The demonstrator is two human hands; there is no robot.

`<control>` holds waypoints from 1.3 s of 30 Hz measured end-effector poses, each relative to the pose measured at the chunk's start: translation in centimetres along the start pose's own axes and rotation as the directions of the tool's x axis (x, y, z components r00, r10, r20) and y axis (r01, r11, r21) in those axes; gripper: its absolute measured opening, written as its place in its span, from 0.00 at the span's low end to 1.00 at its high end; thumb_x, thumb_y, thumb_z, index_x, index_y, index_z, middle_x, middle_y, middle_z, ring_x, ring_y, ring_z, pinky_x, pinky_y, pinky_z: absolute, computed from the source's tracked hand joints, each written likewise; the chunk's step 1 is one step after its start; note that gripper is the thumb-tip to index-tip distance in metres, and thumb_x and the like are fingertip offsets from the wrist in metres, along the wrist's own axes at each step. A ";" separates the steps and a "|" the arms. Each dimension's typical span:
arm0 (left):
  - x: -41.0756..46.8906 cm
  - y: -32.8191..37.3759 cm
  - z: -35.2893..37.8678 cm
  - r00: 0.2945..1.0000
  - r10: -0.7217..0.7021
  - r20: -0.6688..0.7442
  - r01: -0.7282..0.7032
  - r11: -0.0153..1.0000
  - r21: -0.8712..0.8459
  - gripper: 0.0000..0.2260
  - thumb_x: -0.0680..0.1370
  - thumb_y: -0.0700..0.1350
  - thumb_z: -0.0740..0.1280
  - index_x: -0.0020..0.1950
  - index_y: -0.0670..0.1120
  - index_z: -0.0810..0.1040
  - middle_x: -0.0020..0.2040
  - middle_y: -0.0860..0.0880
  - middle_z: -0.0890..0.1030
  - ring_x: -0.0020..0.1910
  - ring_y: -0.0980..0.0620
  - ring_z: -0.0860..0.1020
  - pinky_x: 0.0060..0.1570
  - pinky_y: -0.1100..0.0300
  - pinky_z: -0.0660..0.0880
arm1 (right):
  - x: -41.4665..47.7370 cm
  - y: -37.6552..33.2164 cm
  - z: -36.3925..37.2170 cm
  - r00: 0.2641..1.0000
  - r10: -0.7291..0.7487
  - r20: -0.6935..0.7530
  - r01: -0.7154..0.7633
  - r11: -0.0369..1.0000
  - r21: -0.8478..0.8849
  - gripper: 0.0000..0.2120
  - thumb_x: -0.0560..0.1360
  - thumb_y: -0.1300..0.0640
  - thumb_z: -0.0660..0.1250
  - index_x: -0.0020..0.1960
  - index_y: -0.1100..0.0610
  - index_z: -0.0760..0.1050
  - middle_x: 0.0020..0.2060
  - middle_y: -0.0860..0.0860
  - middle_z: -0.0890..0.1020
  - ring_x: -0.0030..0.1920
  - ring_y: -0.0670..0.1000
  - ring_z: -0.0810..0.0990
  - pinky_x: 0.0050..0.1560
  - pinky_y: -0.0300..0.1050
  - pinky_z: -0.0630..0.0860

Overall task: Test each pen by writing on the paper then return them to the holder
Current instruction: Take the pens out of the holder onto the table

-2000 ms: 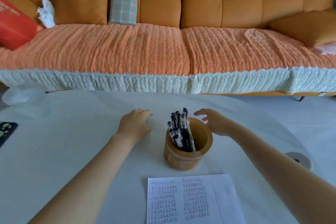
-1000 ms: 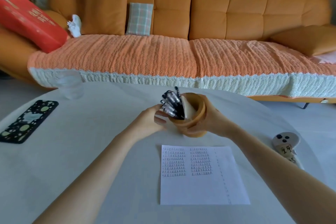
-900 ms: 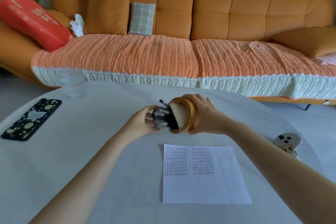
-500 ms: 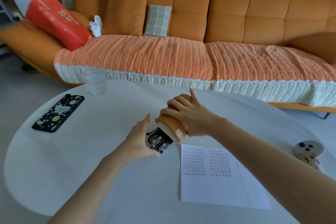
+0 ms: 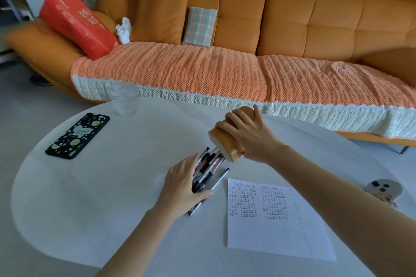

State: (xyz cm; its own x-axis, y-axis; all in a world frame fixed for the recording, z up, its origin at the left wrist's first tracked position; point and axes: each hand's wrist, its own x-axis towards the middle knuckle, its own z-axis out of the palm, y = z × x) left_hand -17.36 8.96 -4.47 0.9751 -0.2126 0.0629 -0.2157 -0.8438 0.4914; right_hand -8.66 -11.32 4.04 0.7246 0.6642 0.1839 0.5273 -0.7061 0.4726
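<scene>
Left hand (image 5: 183, 186), centre frame, curls round a bundle of slim black-and-white plastic pens (image 5: 208, 170) lying on the smooth white round table (image 5: 101, 198), beside the printed white paper sheet (image 5: 270, 231) at lower right. Just above, the right hand (image 5: 249, 135) grips the rounded tan wooden holder (image 5: 227, 144), which is tipped mouth-down over them.

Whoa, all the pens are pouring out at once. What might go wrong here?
1. The pens slide out of the tilted holder in the right hand. The left hand cups them from one side only, so some may roll across the round table and drop off.
2. One loose pen lies apart, near the paper. It could get overlooked, or mark the sheet if its tip is bare, which cannot be told.
</scene>
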 end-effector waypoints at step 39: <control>1.0 -0.7 2.5 0.939 -0.090 -0.331 0.115 0.992 0.057 0.09 0.77 0.49 0.65 0.52 0.44 0.76 0.70 0.43 0.69 0.66 0.43 0.71 0.61 0.51 0.69 | -5.4 3.5 4.1 0.740 0.582 0.337 -0.405 -0.014 0.914 0.47 0.58 0.62 0.82 0.68 0.53 0.58 0.63 0.52 0.69 0.61 0.51 0.72 0.52 0.44 0.72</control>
State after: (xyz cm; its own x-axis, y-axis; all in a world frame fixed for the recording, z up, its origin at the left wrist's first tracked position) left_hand -16.33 8.09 -6.88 0.9522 0.0393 0.3028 -0.1047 -0.8895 0.4447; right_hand -8.89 -18.38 1.19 0.9927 -0.0017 0.1210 0.1051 -0.4832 -0.8692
